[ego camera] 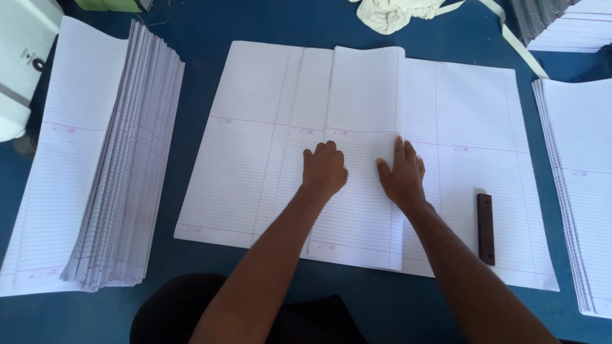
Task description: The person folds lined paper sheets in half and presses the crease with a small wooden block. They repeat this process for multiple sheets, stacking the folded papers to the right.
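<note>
A large sheet of white ruled paper lies flat on the blue table, with a folded section lying over its middle. My left hand rests knuckles-down, fingers curled, on the folded section. My right hand presses flat on the folded section's right edge, fingers together and pointing away from me. Neither hand holds anything. A dark brown flat bar lies on the sheet to the right of my right hand.
A fanned stack of folded ruled sheets sits at the left. Another ruled stack lies at the right edge, and one more at the top right. A crumpled white cloth and strap lie at the far edge.
</note>
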